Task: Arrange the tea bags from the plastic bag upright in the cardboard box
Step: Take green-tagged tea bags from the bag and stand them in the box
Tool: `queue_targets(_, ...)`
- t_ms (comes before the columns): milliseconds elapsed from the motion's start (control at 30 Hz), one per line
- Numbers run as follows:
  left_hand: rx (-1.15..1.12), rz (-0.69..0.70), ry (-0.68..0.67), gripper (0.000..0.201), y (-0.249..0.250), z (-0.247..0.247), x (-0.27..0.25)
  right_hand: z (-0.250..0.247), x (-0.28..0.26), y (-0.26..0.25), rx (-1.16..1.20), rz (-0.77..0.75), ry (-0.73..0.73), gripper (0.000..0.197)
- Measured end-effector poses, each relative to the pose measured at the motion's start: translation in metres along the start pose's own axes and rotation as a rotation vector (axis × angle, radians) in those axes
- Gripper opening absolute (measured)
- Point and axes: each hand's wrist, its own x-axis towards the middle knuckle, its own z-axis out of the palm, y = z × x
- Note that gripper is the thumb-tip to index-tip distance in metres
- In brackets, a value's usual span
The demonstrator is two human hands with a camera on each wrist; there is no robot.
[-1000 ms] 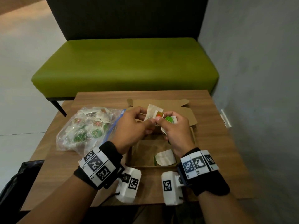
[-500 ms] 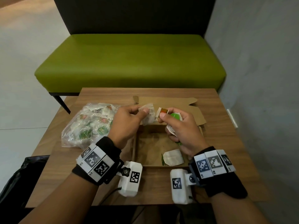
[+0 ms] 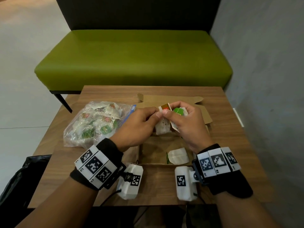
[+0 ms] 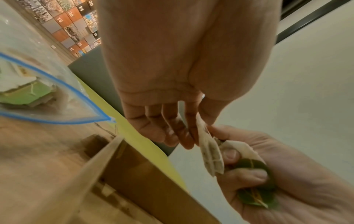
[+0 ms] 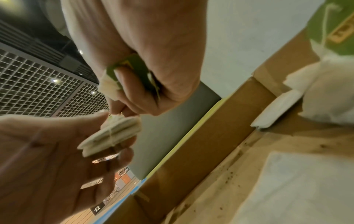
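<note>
The tea bag you are working on hangs between your two hands, above the far half of the cardboard box. Your left hand pinches its top edge between thumb and fingertips; your right hand is curled round a bunch of green-tagged tea bags and its thumb meets the same bag at the red tag.

You seem to be separating one bag from the bunch before setting it in. The next move calls for freeing it, string included, then lowering it on edge against a box wall so it stands.

The box holds one white tea bag at its near right corner; whether it stands or lies flat is unclear. The plastic bag, mouth open, sits at the table's left edge, full of tea bags.
</note>
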Motion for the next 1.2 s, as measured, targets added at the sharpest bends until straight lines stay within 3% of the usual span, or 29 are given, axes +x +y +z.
queue_targets(133, -0.035, -0.013, -0.027, 0.016, -0.003, 0.005, 0.0, 0.0, 0.0, -0.001, 0.017, 0.021, 0.0, 0.006)
queue_targets(367, -0.15, -0.114, 0.034, 0.01, -0.01, 0.0, -0.001, -0.003, 0.006, 0.007, -0.077, -0.055, 0.028, 0.013)
queue_targets(567, -0.295, -0.179, 0.088, 0.027, -0.01, 0.003, 0.0, 0.002, 0.006, 0.01, -0.311, -0.253, 0.064, 0.013)
queue_targets(700, -0.315, -0.185, 0.068, 0.029, -0.007, 0.002, 0.002, 0.004, 0.006, 0.012, -0.421, -0.298, 0.074, 0.012)
queue_targets(800, -0.367, -0.201, 0.058, 0.036, -0.005, -0.001, 0.002, 0.003, 0.005, 0.009, -0.433, -0.283, 0.05, 0.008)
queue_targets(1000, -0.341, -0.16, 0.119, 0.028, -0.013, -0.004, 0.002, 0.002, 0.001, 0.007, -0.359, -0.183, -0.023, 0.01)
queue_targets(1200, -0.309, -0.148, 0.177, 0.014, -0.014, -0.004, 0.001, 0.004, 0.007, 0.02, -0.225, 0.103, -0.034, 0.008)
